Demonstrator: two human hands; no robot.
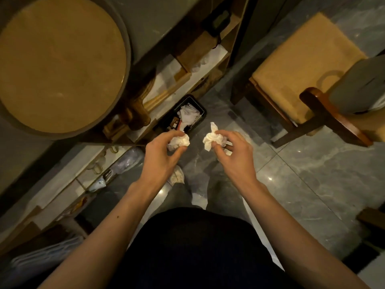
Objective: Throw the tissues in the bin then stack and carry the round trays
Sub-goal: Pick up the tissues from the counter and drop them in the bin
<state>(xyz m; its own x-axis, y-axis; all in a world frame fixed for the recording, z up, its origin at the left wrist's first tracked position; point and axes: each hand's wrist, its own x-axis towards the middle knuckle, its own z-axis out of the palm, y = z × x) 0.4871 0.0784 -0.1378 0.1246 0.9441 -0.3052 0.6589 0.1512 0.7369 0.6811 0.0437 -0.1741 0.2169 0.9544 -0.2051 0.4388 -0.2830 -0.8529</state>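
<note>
At far left a round tray (pixel 60 65) waits unstacked on the counter. Below it the bin (pixel 200 119) already holds paper. Left hand (pixel 160 151) pinches one tissue (pixel 180 141), right hand (pixel 233 151) another (pixel 211 138); both undropped, near the bin.

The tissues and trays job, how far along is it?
Early. The bin on the floor already holds crumpled paper. In hand: the left hand and right hand each grip a crumpled tissue just short of it, not yet dropped. Left: the round tray lies untouched on the counter; stacking and carrying remain.
</note>
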